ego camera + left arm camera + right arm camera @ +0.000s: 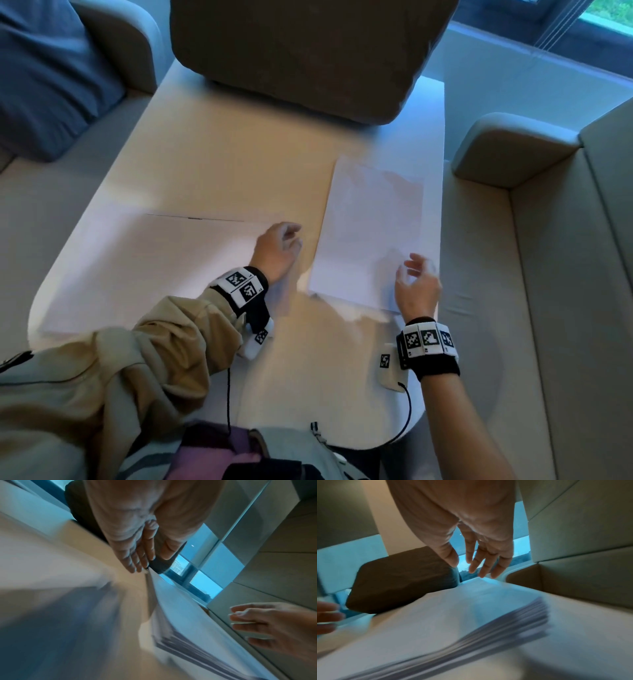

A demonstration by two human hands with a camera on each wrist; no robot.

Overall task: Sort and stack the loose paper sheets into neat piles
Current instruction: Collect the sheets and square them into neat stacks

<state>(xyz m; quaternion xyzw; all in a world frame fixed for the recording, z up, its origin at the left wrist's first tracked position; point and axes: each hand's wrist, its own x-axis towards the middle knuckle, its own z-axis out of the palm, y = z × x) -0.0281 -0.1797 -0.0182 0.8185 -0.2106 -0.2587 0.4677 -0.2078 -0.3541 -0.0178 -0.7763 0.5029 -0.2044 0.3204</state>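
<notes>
While hands (279,251) hover — flat white paper stack (373,229).

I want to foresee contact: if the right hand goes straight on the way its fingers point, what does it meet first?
Probably the thick stack of white paper sheets: the right hand hovers open above its near end, fingers pointing forward and slightly down. Depth is unclear.

No readable text, label, brand or number in any view. Wristbands (245,286) carry black-and-white square marker patterns only, no letters legible. Paper sheets (373,233) on bench (212,164) show faint grey marks, too blurred to read. Both wrist views motion-blurred; stack edges (513,622) show no print.
</notes>
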